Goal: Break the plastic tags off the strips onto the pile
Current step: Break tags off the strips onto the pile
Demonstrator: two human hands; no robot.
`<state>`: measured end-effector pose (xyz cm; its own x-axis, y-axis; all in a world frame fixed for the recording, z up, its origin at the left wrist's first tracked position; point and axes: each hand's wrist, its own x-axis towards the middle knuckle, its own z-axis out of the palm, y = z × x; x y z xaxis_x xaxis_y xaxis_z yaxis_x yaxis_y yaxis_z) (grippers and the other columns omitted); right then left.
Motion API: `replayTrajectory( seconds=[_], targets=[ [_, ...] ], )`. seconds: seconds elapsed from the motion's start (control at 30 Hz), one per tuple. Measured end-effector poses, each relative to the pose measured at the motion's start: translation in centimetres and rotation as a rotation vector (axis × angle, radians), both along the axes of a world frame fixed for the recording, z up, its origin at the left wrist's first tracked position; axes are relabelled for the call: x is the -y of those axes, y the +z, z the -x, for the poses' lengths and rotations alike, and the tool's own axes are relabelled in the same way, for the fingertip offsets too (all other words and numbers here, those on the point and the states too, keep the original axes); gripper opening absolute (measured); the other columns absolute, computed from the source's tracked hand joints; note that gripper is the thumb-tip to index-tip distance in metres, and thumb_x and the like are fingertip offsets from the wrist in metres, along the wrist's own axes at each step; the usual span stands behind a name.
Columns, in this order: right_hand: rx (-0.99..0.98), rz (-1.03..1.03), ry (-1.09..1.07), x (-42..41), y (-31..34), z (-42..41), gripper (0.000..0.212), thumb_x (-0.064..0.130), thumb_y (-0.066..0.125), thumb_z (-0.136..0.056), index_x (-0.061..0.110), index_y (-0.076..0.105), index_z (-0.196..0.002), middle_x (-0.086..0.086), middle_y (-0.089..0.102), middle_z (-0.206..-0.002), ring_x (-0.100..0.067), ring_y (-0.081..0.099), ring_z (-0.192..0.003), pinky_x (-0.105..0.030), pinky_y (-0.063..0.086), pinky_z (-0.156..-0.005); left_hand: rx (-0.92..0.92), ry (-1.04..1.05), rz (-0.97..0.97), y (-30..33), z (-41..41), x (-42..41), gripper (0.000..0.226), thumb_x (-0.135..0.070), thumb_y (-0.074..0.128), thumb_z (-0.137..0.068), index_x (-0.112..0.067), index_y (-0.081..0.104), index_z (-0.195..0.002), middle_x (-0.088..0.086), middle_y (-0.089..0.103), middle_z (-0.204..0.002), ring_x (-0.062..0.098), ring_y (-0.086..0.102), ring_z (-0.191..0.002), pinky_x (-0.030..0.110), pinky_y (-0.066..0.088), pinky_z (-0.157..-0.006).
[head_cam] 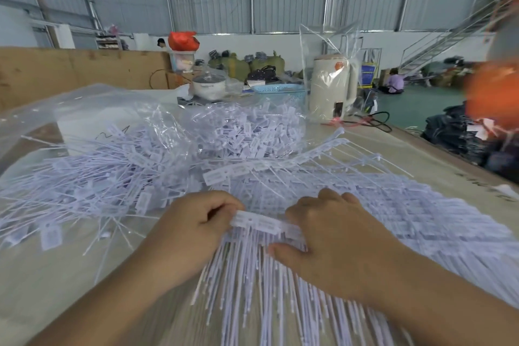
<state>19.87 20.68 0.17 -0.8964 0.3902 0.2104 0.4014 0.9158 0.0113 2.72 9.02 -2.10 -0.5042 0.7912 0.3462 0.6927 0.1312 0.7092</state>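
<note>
A strip of white plastic tags [264,223] lies between my hands, its long thin tails fanning down toward me. My left hand [191,230] pinches the strip's left end. My right hand [334,239] grips its right end, thumb underneath. To the left spreads the pile of loose tags [92,177] on clear plastic sheeting. A second strip [252,168] lies just beyond my hands. Stacked strips [421,211] cover the table on the right.
A clear bag full of tags [247,132] sits behind the pile. Farther back stand a cream kettle in plastic wrap [331,87], a blue basket [280,90] and a small pot [209,86]. The table edge [438,149] runs along the right; dark bundles lie on the floor beyond.
</note>
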Motion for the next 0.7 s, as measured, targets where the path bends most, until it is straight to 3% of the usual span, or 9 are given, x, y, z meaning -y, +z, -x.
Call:
replayTrajectory(
  seconds=[0.1, 0.17, 0.23, 0.27, 0.33, 0.4, 0.47, 0.57, 0.7],
  targets=[
    [0.044, 0.013, -0.029, -0.4, 0.7, -0.8, 0.033, 0.061, 0.034, -0.094, 0.030, 0.042, -0.088, 0.007, 0.051, -0.087, -0.019, 0.044, -0.087, -0.042, 0.037, -0.092, -0.038, 0.019, -0.029, -0.1, -0.4, -0.1, 0.025, -0.021, 0.057, -0.095, -0.037, 0.072, -0.082, -0.017, 0.067, -0.071, -0.001, 0.051, -0.047, 0.010, 0.035, -0.046],
    [0.034, -0.044, -0.003, -0.7, 0.7, -0.7, 0.023, 0.049, 0.038, -0.097, 0.029, 0.037, -0.087, 0.006, 0.048, -0.086, -0.020, 0.042, -0.086, -0.042, 0.036, -0.094, -0.094, 0.010, -0.026, -0.3, -0.7, -0.2, 0.021, -0.024, 0.059, -0.093, -0.039, 0.070, -0.083, -0.027, 0.064, -0.079, -0.007, 0.056, -0.061, 0.006, 0.037, -0.055],
    [-0.001, -0.095, 0.018, -0.9, 0.9, -0.4, 0.021, 0.044, 0.040, -0.099, 0.027, 0.036, -0.087, 0.004, 0.049, -0.089, -0.022, 0.045, -0.093, -0.041, 0.033, -0.091, -0.171, 0.014, -0.021, -0.3, -0.8, -0.3, 0.011, -0.042, 0.057, -0.090, -0.044, 0.067, -0.090, -0.028, 0.058, -0.089, -0.008, 0.054, -0.079, 0.008, 0.035, -0.063],
    [-0.034, -0.141, 0.035, -1.0, 0.9, -0.3, 0.020, 0.043, 0.040, -0.099, 0.026, 0.040, -0.089, 0.002, 0.053, -0.093, -0.023, 0.046, -0.097, -0.041, 0.032, -0.088, -0.235, 0.041, -0.005, -0.4, -0.8, -0.2, 0.017, -0.051, 0.053, -0.088, -0.046, 0.066, -0.097, -0.027, 0.053, -0.094, -0.007, 0.050, -0.088, 0.010, 0.034, -0.071],
    [-0.101, -0.290, 0.056, -1.4, 0.4, -0.1, 0.022, 0.040, 0.049, -0.097, 0.019, 0.054, -0.092, -0.001, 0.059, -0.091, -0.026, 0.051, -0.092, -0.040, 0.035, -0.081, -0.455, 0.143, 0.016, -0.6, -0.8, -0.1, 0.030, -0.052, 0.050, -0.094, -0.038, 0.069, -0.112, -0.020, 0.048, -0.113, 0.005, 0.039, -0.103, 0.027, 0.037, -0.088],
    [-0.202, -0.420, 0.050, -1.8, -0.5, 0.0, 0.024, 0.036, 0.062, -0.090, 0.013, 0.062, -0.083, -0.003, 0.061, -0.078, -0.027, 0.055, -0.078, -0.039, 0.042, -0.074, -0.665, 0.203, 0.021, -0.4, -1.4, -0.1, 0.036, -0.044, 0.050, -0.089, -0.027, 0.072, -0.112, 0.003, 0.049, -0.130, 0.023, 0.035, -0.115, 0.047, 0.039, -0.092],
    [-0.253, -0.499, 0.074, -2.1, -1.3, 0.2, 0.025, 0.036, 0.064, -0.089, 0.012, 0.064, -0.081, -0.003, 0.060, -0.074, -0.026, 0.054, -0.075, -0.039, 0.044, -0.073, -0.769, 0.178, 0.052, -0.3, -2.0, -0.4, 0.037, -0.030, 0.051, -0.080, -0.022, 0.071, -0.110, 0.011, 0.049, -0.136, 0.032, 0.037, -0.120, 0.049, 0.033, -0.095],
    [-0.243, -0.511, 0.113, -2.4, -1.7, 0.4, 0.027, 0.037, 0.055, -0.094, 0.013, 0.063, -0.084, -0.002, 0.060, -0.077, -0.025, 0.054, -0.078, -0.039, 0.039, -0.078, -0.814, 0.098, 0.079, -0.6, -2.2, -0.9, 0.043, -0.020, 0.042, -0.077, -0.017, 0.069, -0.110, 0.005, 0.062, -0.121, 0.026, 0.047, -0.114, 0.040, 0.027, -0.095],
    [-0.006, -0.373, 0.081, -2.0, -0.9, 0.3, 0.037, 0.049, 0.046, -0.096, 0.016, 0.060, -0.088, -0.002, 0.061, -0.078, -0.026, 0.052, -0.086, -0.042, 0.036, -0.081, -0.781, 0.067, 0.106, -0.6, -1.8, -0.8, 0.037, -0.026, 0.037, -0.076, -0.021, 0.070, -0.091, -0.008, 0.068, -0.083, 0.020, 0.063, -0.083, 0.035, 0.028, -0.091]
  ],
)
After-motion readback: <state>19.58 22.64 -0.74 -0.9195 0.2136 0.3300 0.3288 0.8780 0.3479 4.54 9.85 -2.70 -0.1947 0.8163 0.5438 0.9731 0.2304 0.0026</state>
